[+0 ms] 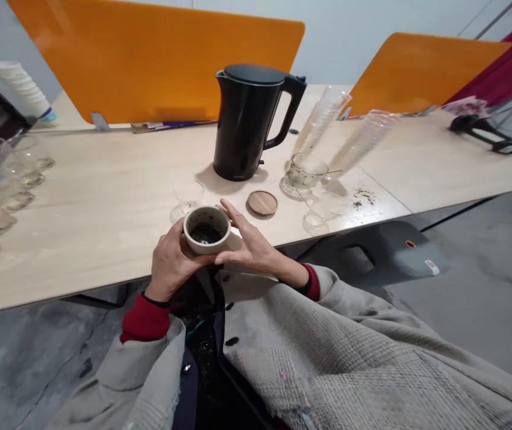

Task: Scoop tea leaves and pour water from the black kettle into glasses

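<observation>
A pale cup (pixel 207 244) with dark wet leaf bits in it is held up near the table's front edge, its opening facing me. My left hand (pixel 168 260) is wrapped round its left side, with the thumb under the front. Round the cup's right side curves my right hand (pixel 256 245), its thumb near the base and a fingertip at the back of the rim. Just behind the cup stands a small clear glass (pixel 187 194), partly hidden by it. A round wooden lid (pixel 262 203) lies flat to the right.
A black electric kettle (pixel 249 125) stands at the back. Right of it are a ribbed glass (pixel 304 173), a clear glass vessel (pixel 315 220), stacked plastic cups (pixel 363 140) and dark crumbs (pixel 364 197). Several glasses (pixel 18 194) and paper cups (pixel 25 89) stand left. Orange dividers (pixel 148 60) line the back.
</observation>
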Tool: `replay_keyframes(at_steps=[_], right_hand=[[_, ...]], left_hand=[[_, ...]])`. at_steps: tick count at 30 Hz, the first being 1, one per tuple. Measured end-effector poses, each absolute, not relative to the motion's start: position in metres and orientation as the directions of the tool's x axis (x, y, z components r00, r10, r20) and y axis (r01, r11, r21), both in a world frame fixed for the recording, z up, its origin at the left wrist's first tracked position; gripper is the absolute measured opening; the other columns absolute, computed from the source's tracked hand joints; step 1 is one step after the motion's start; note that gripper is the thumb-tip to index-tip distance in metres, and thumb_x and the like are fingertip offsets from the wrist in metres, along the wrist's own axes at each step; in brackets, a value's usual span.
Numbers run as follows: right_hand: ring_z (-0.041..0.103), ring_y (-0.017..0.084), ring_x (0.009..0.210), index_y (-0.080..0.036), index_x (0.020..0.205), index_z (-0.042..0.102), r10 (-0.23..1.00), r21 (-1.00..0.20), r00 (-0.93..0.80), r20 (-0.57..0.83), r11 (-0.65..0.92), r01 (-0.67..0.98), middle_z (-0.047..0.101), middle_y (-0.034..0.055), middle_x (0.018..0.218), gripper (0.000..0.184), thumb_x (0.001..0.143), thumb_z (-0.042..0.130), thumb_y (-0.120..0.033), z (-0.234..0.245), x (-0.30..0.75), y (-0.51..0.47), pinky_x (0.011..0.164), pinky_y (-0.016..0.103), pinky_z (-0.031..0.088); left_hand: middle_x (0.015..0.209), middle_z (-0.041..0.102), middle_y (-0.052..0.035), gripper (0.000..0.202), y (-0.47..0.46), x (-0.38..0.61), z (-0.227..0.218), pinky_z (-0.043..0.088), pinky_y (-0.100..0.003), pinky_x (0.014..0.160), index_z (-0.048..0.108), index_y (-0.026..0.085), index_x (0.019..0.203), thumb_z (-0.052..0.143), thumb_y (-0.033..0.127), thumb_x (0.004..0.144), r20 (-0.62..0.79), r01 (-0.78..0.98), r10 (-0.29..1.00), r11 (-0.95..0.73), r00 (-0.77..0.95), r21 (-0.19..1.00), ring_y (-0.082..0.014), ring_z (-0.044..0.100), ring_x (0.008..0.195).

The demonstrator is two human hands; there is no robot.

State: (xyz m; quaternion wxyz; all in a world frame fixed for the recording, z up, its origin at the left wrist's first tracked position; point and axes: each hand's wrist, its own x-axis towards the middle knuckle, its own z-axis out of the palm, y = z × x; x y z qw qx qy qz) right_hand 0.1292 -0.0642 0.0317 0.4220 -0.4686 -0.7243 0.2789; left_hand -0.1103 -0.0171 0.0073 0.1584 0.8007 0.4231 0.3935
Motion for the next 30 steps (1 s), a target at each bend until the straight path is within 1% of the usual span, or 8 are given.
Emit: replay_keyframes(at_steps=[3, 8, 11, 14, 17, 19, 23, 30], right_hand=[[0.044, 0.041, 0.166, -0.024, 0.178, 0.033, 0.919, -0.807, -0.171, 0.354, 0.393, 0.441, 0.046, 0.0195, 0.177, 0.137, 0.07, 0.089, -0.086, 0.028, 0.117, -0.059, 0.139, 0.062, 0.035], [0.055, 0.04, 0.157, -0.028, 0.168, 0.05, 0.91, -0.801, -0.033, 0.413, 0.381, 0.462, 0.058, 0.0161, 0.168, 0.117, 0.071, 0.092, -0.078, 0.023, 0.121, -0.06, 0.134, 0.061, 0.044], [0.063, 0.039, 0.148, -0.035, 0.166, 0.051, 0.891, -0.789, 0.069, 0.449, 0.359, 0.498, 0.063, 0.0129, 0.162, 0.107, 0.074, 0.094, -0.068, 0.031, 0.141, -0.055, 0.123, 0.06, 0.057], [0.065, 0.039, 0.145, -0.036, 0.17, 0.043, 0.848, -0.732, 0.138, 0.511, 0.346, 0.587, 0.06, 0.0132, 0.164, 0.104, 0.081, 0.089, -0.062, 0.05, 0.168, -0.037, 0.114, 0.06, 0.063], [0.059, 0.039, 0.151, -0.034, 0.174, 0.034, 0.805, -0.645, 0.157, 0.572, 0.323, 0.692, 0.052, 0.0142, 0.17, 0.102, 0.088, 0.082, -0.058, 0.073, 0.183, -0.003, 0.115, 0.063, 0.059], [0.054, 0.041, 0.155, -0.032, 0.173, 0.035, 0.785, -0.625, 0.189, 0.59, 0.296, 0.722, 0.052, 0.0149, 0.17, 0.101, 0.087, 0.082, -0.055, 0.086, 0.183, 0.025, 0.121, 0.064, 0.054], [0.051, 0.041, 0.158, -0.027, 0.169, 0.04, 0.809, -0.665, 0.221, 0.545, 0.257, 0.701, 0.057, 0.0149, 0.166, 0.102, 0.082, 0.085, -0.055, 0.097, 0.167, 0.084, 0.131, 0.063, 0.044], [0.054, 0.039, 0.155, -0.021, 0.164, 0.047, 0.895, -0.769, 0.153, 0.42, 0.261, 0.583, 0.063, 0.0149, 0.163, 0.106, 0.073, 0.091, -0.054, 0.075, 0.131, 0.152, 0.135, 0.054, 0.04]], left_hand=[[0.145, 0.076, -0.0172, 0.102, -0.015, -0.112, 0.005, 0.064, -0.049, 0.107, 0.059, 0.021, 0.15, 0.093, 0.075, 0.07, 0.479, 0.543, 0.799, -0.6, 0.364, 0.587, -0.0382, 0.078, 0.125], [0.151, 0.072, -0.0164, 0.093, -0.015, -0.118, 0.01, 0.06, -0.052, 0.116, 0.061, 0.024, 0.151, 0.089, 0.072, 0.077, 0.442, 0.347, 0.82, -0.56, 0.364, 0.753, -0.0363, 0.072, 0.136], [0.152, 0.07, -0.0163, 0.07, -0.012, -0.122, 0.012, 0.062, -0.049, 0.111, 0.063, 0.024, 0.147, 0.079, 0.064, 0.092, 0.41, 0.165, 0.888, -0.445, 0.211, 0.88, -0.0315, 0.073, 0.134], [0.148, 0.071, -0.0163, 0.056, -0.007, -0.123, 0.008, 0.064, -0.045, 0.105, 0.065, 0.023, 0.141, 0.075, 0.056, 0.096, 0.364, 0.085, 0.931, -0.364, 0.014, 0.928, -0.0288, 0.074, 0.13], [0.148, 0.07, -0.0164, 0.055, -0.004, -0.12, 0.003, 0.064, -0.042, 0.103, 0.065, 0.022, 0.139, 0.076, 0.052, 0.094, 0.354, 0.086, 0.935, -0.351, -0.021, 0.932, -0.0284, 0.073, 0.131], [0.147, 0.07, -0.017, 0.055, -0.004, -0.118, 0.001, 0.065, -0.042, 0.101, 0.066, 0.022, 0.138, 0.077, 0.05, 0.093, 0.351, 0.1, 0.936, -0.348, -0.016, 0.932, -0.0287, 0.073, 0.131], [0.142, 0.072, -0.0177, 0.055, -0.005, -0.116, 0.001, 0.066, -0.043, 0.099, 0.067, 0.02, 0.136, 0.076, 0.05, 0.092, 0.353, 0.096, 0.935, -0.349, -0.031, 0.932, -0.0295, 0.074, 0.128], [0.139, 0.073, -0.0161, 0.048, -0.008, -0.116, 0.002, 0.066, -0.043, 0.099, 0.068, 0.021, 0.136, 0.073, 0.045, 0.094, 0.376, 0.141, 0.927, -0.371, -0.007, 0.918, -0.0286, 0.075, 0.127]])
